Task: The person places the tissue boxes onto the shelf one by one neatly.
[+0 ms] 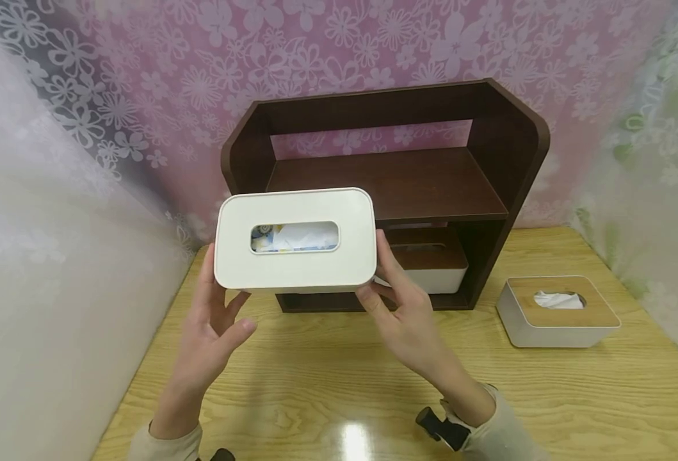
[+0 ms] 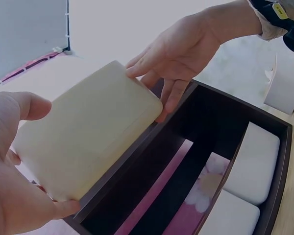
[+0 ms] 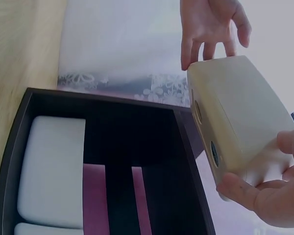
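White tissue box held up before the dark shelf

I have the box in the air close to the centre of my head view, just toward nine o'clock. It is smooth and off-white, with rounded corners and a fine raised lip along its outline. The slotted face is turned toward me; in its middle is a long, round-ended slot with a rim, through which I see white tissue and a blue-printed wrapping with dabs of yellow. In my left wrist view, the broad side is plain.

Taking the box as the dial's centre, my left hand lies between seven and eight o'clock, spread wide, fingers touching the end and thumb standing off. My right hand, at four, grips the other end, thumb at the lower corner.

A brown-topped box sits in the shelf's lower compartment, just past three o'clock. Farther out, toward half past three, a white box with a light wooden lid stands on the table.
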`<state>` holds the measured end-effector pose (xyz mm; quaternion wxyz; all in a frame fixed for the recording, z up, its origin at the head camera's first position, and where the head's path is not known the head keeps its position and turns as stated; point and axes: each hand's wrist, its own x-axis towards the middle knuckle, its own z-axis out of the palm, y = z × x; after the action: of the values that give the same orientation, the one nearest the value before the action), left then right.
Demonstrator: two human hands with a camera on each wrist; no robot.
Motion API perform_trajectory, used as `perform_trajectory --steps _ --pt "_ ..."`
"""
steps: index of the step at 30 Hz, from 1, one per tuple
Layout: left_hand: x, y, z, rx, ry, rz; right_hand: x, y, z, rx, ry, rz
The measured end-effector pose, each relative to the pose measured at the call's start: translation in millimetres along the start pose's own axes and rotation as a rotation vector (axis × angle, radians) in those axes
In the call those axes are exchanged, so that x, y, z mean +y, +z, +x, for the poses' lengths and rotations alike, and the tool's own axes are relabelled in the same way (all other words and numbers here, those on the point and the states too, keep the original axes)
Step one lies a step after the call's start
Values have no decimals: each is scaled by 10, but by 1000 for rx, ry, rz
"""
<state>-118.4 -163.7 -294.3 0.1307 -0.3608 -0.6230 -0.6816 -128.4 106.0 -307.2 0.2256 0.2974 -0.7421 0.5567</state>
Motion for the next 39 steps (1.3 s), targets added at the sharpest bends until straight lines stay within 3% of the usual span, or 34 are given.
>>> perform_trajectory --steps 9,18,26,31,39 --pt "-195 0 180 8 -22 -11 44 -102 96 23 24 -40" --pt "-313 0 241 38 15 -99 117 -122 163 19 100 -1" --pt "-378 33 242 79 78 -152 129 -139 234 59 62 -41" --pt "-417 42 265 48 123 -81 137 -93 285 166 22 -54" --pt "-415 2 301 35 94 60 6 -22 388 282 -67 14"
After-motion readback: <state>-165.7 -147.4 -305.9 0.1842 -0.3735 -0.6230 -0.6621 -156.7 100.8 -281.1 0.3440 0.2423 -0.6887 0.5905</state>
